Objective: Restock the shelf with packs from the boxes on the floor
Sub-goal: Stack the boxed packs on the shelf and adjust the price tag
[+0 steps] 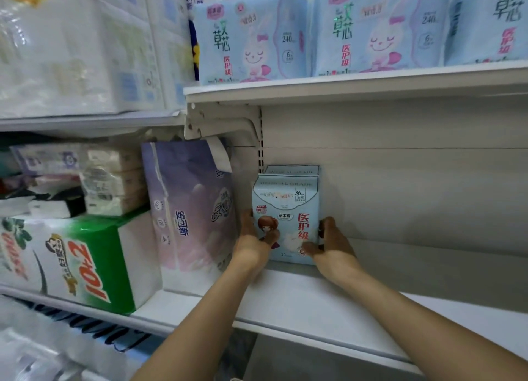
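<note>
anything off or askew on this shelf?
The green-and-white pack on the left shelf lies on its side, print rotated. The blue pack between both hands stands upright and square.

Near the centre of the frame a light-blue pack [285,218] stands upright on the white shelf [328,300], with a second like pack [293,170] just behind it against the back panel. The left hand [253,238] grips the front pack's left edge, thumb across its face; the right hand [331,245] pinches its right edge. To the left stands a purple tissue bag [191,209], and at lower left a green-and-white package [85,263]. Along the top, rabbit-printed blue packs [251,38] line the upper shelf [357,85].
</note>
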